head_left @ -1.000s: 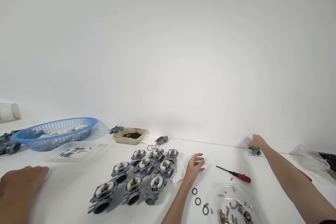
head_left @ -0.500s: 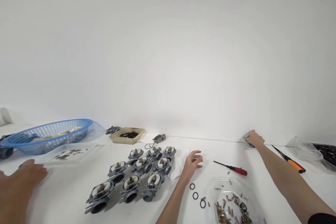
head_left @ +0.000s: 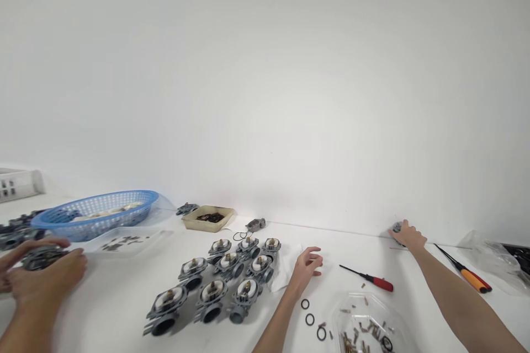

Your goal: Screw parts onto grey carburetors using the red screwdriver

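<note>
My right hand [head_left: 408,234] reaches far out to the wall at the right. Its fingers are closed on a small grey metal part [head_left: 397,226], mostly covered by the hand. My left hand [head_left: 307,266] hovers over the table with loosely curled, parted fingers and nothing in them. Beside it lie a white cloth [head_left: 285,270] and several carburetors [head_left: 212,293] with white floats facing up. Between my arms are a red-handled screwdriver [head_left: 379,282], black O-rings [head_left: 309,319] and a clear plastic tray [head_left: 351,303] of small brass parts.
At the left, a co-worker's hands [head_left: 45,281] hold a carburetor [head_left: 43,256]. Beyond are a blue basket [head_left: 93,198], a flat clear tray [head_left: 155,240] and a beige tray [head_left: 196,225] of black rings. Orange and red handled tools [head_left: 474,280] lie right of my arm, near a plastic bag [head_left: 488,259].
The view has shifted slightly left and up. A second co-worker hand and a carburetor now show at the left. My own hands stay in about the same places.
</note>
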### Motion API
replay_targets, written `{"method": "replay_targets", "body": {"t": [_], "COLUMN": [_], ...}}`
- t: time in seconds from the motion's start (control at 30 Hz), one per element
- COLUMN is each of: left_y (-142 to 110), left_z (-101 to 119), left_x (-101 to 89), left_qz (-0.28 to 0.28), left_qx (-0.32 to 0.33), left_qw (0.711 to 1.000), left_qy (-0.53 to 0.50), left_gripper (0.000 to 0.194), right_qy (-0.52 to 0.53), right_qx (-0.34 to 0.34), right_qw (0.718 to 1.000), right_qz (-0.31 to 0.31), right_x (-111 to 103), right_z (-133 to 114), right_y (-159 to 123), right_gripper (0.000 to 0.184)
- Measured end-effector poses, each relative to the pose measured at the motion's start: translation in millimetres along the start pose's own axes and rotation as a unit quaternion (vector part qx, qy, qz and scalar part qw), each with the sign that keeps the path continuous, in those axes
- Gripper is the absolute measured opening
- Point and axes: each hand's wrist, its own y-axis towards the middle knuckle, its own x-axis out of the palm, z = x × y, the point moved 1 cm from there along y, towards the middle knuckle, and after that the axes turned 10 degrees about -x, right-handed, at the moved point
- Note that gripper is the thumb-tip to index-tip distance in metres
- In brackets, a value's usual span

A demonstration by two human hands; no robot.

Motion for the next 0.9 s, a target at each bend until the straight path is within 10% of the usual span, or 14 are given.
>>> {"method": "replay_targets", "body": {"t": [0.17,0.33,0.53,0.67,0.9], "left_y": [-2.5,8.2,57.7,71.8,98.0], "left_z": [7.5,81.9,165.7,144.4,96.7], "left_x": [6.2,4.9,-89.6,-154.1,-199.8], "left_qz": [0.002,0.04,0.239,0.336,0.323], "left_qx": [0.021,0.164,0.088,-0.026,-0.092], "left_qw": [1.0,0.964,0.883,0.825,0.761], "left_qy": [0.009,0.208,0.394,0.454,0.555], "left_gripper": [0.052,0.033,0.025,0.034,0.047], "right_qy": [-0.047,-0.06,0.014,0.056,0.06], "right_qx": [-0.081,-0.245,-0.359,-0.386,-0.366], "right_qw": [0.98,0.909,0.872,0.852,0.858], "right_qz": [0.177,0.333,0.331,0.35,0.356], "right_x": [-11.1,-16.1,-4.0,21.9,58.1], "right_z": [3.3,25.3,64.6,75.7,69.5], "right_y": [-10.6,-47.2,-105.7,-122.8,-115.0], "right_gripper": [0.072,0.056,0.034,0.035,0.043]}}
